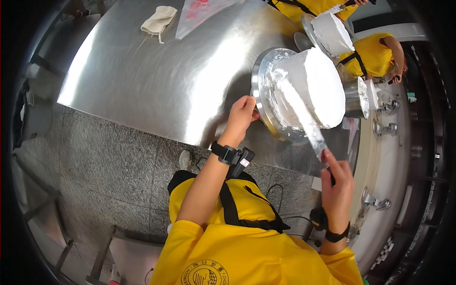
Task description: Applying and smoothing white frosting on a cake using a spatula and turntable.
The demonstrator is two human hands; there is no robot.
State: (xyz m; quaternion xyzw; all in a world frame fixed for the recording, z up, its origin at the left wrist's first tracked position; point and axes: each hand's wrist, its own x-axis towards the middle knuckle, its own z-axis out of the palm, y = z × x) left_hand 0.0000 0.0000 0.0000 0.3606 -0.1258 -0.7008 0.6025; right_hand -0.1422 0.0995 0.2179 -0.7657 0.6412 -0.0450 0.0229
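A round cake (325,90) coated in white cream stands on a metal cake turntable (259,78). Cream is smeared on the turntable's plate around the cake's base. At the near left edge of the turntable, my left hand (242,116) is closed with its fingers on the rim. My right hand (338,183) grips a palette knife (311,130), index finger stretched along it; its handle is mostly hidden in the hand. The long blade carries white cream and lies along the near side of the cake.
The steel table (142,85) bears a cream-coloured cloth (158,20) and a clear plastic piping bag (202,14). A metal pot (355,97) with cream on its rim stands right of the cake. Beyond, another person works at a second white cake (332,34). Taps (384,128) line the right.
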